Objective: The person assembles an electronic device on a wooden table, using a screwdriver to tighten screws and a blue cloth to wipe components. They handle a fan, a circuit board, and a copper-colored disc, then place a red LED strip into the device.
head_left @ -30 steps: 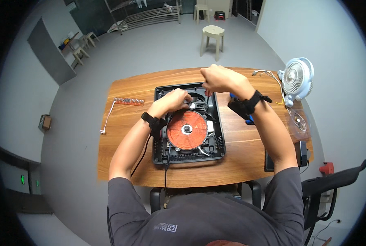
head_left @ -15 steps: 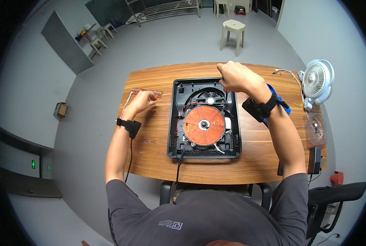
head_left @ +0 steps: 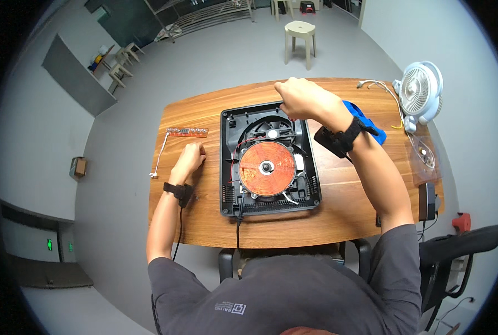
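An opened black induction cooker base [head_left: 225, 167] lies in front of me, its round copper coil [head_left: 249, 173] and black fan [head_left: 258, 129] exposed. Over its far right corner my right hand [head_left: 307, 99] is closed in a fist round a red-handled tool [head_left: 292, 118], of which just a red bit shows beneath the fist. To the left of the base, my left hand [head_left: 188, 159] rests low on the wooden tabletop with fingers curled together; whatever they pinch is hidden. Just beyond it lies an orange circuit strip [head_left: 187, 132] with a white cable [head_left: 159, 156].
Tiny metal bits [head_left: 197, 197] lie near my left wrist. A blue item [head_left: 378, 135] is partly behind my right wrist. At the right are a white fan [head_left: 417, 92], a clear plastic bag [head_left: 426, 162] and a black adapter [head_left: 426, 201]. A black cord [head_left: 238, 231] leaves the base's near edge.
My left hand has drawn off the circuit strip toward me, leaving the strip uncovered. My right fist stays over the same corner. The whole view has shifted slightly.
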Available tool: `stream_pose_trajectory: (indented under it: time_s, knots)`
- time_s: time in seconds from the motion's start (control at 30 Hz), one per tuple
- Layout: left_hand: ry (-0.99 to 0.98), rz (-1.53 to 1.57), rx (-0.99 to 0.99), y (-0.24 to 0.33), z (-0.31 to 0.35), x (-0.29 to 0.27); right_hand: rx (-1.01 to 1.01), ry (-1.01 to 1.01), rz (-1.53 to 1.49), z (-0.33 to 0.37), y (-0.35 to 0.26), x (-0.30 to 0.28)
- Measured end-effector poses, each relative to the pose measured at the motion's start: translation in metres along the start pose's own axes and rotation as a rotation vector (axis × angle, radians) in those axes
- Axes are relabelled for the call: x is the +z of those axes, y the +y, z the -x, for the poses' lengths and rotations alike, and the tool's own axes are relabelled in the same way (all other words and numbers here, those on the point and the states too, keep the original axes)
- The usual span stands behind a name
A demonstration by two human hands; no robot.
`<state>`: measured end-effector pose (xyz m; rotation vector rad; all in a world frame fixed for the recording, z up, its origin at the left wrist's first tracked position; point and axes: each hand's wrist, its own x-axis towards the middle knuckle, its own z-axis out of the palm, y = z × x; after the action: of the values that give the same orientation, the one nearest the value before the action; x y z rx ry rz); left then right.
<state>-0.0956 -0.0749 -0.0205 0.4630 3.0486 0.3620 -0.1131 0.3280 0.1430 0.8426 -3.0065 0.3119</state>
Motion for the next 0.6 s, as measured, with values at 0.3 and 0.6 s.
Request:
stream_pose_trajectory:
  time_s: [0.3,0.6]
  knots:
    - [-0.046,0.059,-0.054,0.017,0.008,-0.004,0.02,0.011,-0.008,-0.001,0.001,0.007]
    - [0.128,0.052,0.181,0.051,0.016,-0.039,0.09,-0.167,0.0,0.0,0.003,-0.015]
